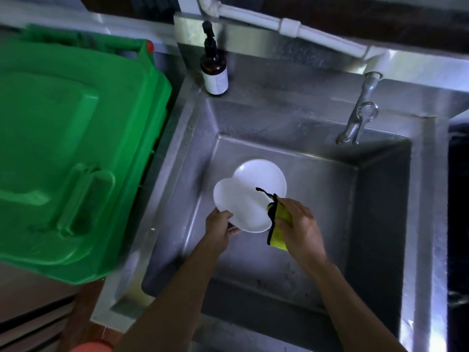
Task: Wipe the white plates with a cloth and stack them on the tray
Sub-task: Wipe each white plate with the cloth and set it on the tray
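Observation:
Over the steel sink (380,224) I hold a white plate (241,207); my left hand (219,227) grips its near left rim. A second white plate (261,174) shows just behind and partly under it; whether it lies in the sink or is held too I cannot tell. My right hand (298,226) grips a folded yellow cloth with black edging (276,224) against the held plate's right edge. No tray is in view.
A large green bin lid (71,148) fills the left side, right against the sink. A brown pump bottle (214,69) stands on the sink's back left corner. A metal tap (360,115) juts over the basin at back right, under a white pipe (291,26).

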